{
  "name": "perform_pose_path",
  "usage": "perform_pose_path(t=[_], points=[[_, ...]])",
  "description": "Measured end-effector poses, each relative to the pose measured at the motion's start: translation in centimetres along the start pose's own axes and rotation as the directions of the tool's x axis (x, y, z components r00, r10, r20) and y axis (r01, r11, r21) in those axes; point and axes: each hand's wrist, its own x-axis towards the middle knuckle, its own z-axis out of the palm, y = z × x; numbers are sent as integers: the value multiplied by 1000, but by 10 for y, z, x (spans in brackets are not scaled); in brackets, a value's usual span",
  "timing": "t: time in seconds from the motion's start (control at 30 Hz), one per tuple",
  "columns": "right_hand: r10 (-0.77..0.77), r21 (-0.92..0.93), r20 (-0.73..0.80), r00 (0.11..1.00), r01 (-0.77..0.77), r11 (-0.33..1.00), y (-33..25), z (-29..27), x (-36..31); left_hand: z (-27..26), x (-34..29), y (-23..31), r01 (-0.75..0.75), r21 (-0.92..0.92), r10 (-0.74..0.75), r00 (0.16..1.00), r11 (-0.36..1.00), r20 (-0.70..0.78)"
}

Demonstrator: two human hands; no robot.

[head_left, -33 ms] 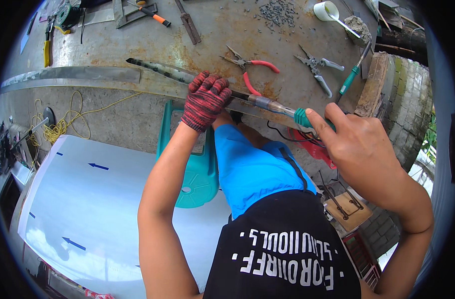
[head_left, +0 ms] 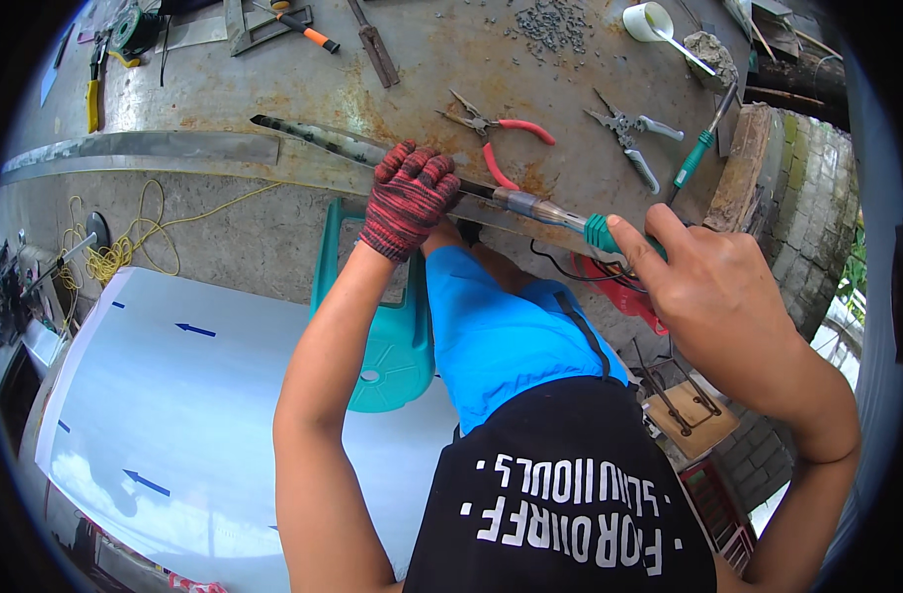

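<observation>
Nothing has moved since the earlier frame; both hands sit as before. Rusty metal workbench point(head_left: 273, 89) carries everything. Long dark blade point(head_left: 318, 138) lies along its front edge, running left of the gloved left hand point(head_left: 409, 198), which is clamped down over it. Bare right hand point(head_left: 713, 287) is closed around the teal handle point(head_left: 602, 233), pulling the other end. Red pliers point(head_left: 501, 133) lie just behind. Step looks like seating the handle; next needs a steady push along the blade.
</observation>
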Motion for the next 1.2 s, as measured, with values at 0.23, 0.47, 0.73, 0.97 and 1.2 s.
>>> perform_pose_path(t=[0.23,0.47,0.73,0.97,1.2], points=[[-68,-79,-119,991,59,995,0,3,1,-1,0,1,13,-13,-12,1000,1000,18],[-39,-74,-146,988,28,997,-3,10,-2,-3,1,1,6,-11,-5,1000,1000,25],[-65,-102,-194,979,46,994,-4,13,-1,-1,-1,1,6,6,-6,1000,1000,18],[-140,-204,-171,975,104,973,-1,10,-1,2,-5,0,11,8,-11,998,1000,54],[-106,-145,-131,986,86,986,-2,7,-1,2,-7,-1,18,7,-18,998,1000,59]])
